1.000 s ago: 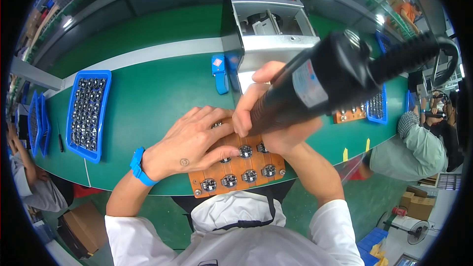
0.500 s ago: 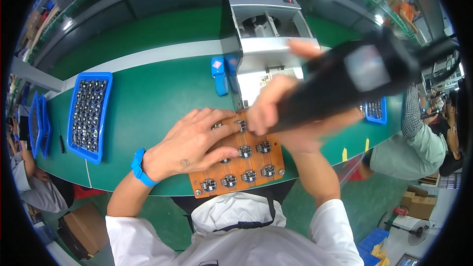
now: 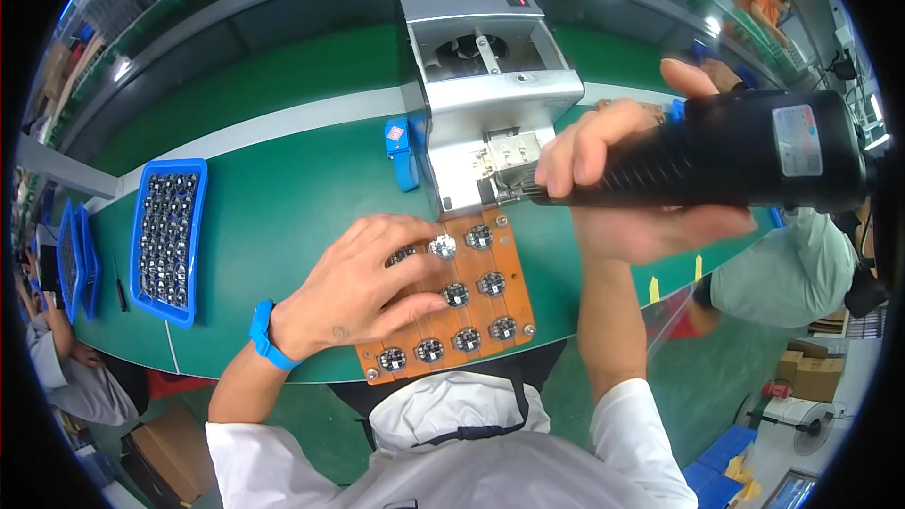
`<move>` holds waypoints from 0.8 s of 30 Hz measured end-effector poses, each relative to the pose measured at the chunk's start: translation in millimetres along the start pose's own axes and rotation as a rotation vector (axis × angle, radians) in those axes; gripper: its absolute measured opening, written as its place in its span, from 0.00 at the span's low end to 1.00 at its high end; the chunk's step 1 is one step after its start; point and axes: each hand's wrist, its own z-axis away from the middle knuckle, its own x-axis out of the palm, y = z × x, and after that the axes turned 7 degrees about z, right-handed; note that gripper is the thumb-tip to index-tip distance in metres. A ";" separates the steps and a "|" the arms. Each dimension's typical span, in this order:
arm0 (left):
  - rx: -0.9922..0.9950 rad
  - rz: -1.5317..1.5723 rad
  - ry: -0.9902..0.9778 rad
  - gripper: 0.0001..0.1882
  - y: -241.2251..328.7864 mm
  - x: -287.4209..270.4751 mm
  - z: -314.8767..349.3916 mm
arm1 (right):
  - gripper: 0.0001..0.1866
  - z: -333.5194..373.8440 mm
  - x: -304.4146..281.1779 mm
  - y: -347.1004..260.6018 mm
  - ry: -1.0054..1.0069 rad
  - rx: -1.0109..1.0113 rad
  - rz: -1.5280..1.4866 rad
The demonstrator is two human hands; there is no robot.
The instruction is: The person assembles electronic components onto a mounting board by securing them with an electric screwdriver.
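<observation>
My right hand (image 3: 613,155) is wrapped round a black electric screwdriver (image 3: 698,160), held nearly level. Its bit end points left and meets the front outlet of a silver screw feeder (image 3: 504,92). My left hand (image 3: 363,269) rests on the left part of a brown fixture board (image 3: 485,311), fingers spread and slightly bent, with a blue strap (image 3: 267,335) round the wrist. Several small round circuit boards (image 3: 456,295) sit in rows in the fixture. My left fingers partly cover some of them. The fixture lies at the table's near edge, just in front of the feeder.
A blue tray (image 3: 200,226) full of small round parts stands to the left, with more blue trays (image 3: 77,250) beyond it. A thin dark tool (image 3: 120,294) lies between them. A blue strap (image 3: 403,155) lies beside the feeder. Co-workers sit at both sides.
My right hand has swung the screwdriver up and away from the fixture, bringing its bit to the feeder. My left hand has stayed on the fixture, and the view has shifted slightly.
</observation>
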 end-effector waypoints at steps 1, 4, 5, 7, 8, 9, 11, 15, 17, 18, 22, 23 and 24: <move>0.037 0.008 0.010 0.16 -0.7 1.5 0.8 | 0.59 0.4 1.2 0.8 0.009 0.017 -0.005; 0.096 0.029 0.018 0.14 2.2 2.7 0.1 | 0.59 -0.8 2.6 -1.7 0.013 0.025 0.041; 0.115 0.042 0.017 0.13 3.9 2.5 -0.5 | 0.59 -0.9 3.7 -3.7 0.012 0.023 0.044; 0.140 0.042 0.012 0.13 1.9 4.1 -0.8 | 0.59 1.5 3.3 -0.3 0.033 0.141 0.186; 0.168 0.041 0.010 0.12 1.2 4.8 -0.9 | 0.58 0.0 5.0 0.0 0.029 0.176 0.220; 0.170 0.041 0.010 0.12 1.4 4.5 -0.9 | 0.58 -2.1 9.3 -1.5 0.029 0.175 0.221; 0.201 0.042 -0.021 0.12 1.7 4.4 -0.8 | 0.58 -4.4 16.6 -3.7 0.047 0.218 0.310; 0.207 0.051 -0.047 0.12 1.6 3.5 1.3 | 0.57 4.5 23.1 -12.9 -0.017 0.374 0.294; 0.211 0.029 -0.089 0.13 2.9 2.0 0.7 | 0.55 15.2 20.1 -14.5 -0.100 0.384 0.091; 0.206 0.032 -0.090 0.13 2.1 3.3 1.1 | 0.53 17.5 20.2 -18.5 -0.167 0.433 0.036; 0.178 -0.015 -0.142 0.16 0.1 6.9 2.6 | 0.54 33.1 32.7 -13.9 -0.196 0.614 0.017; 0.170 -0.036 -0.149 0.17 0.3 6.9 2.6 | 0.55 30.7 39.5 -15.6 -0.173 0.710 0.031; 0.169 -0.033 -0.151 0.17 0.6 7.3 2.4 | 0.57 33.3 42.0 -12.9 -0.151 0.738 0.006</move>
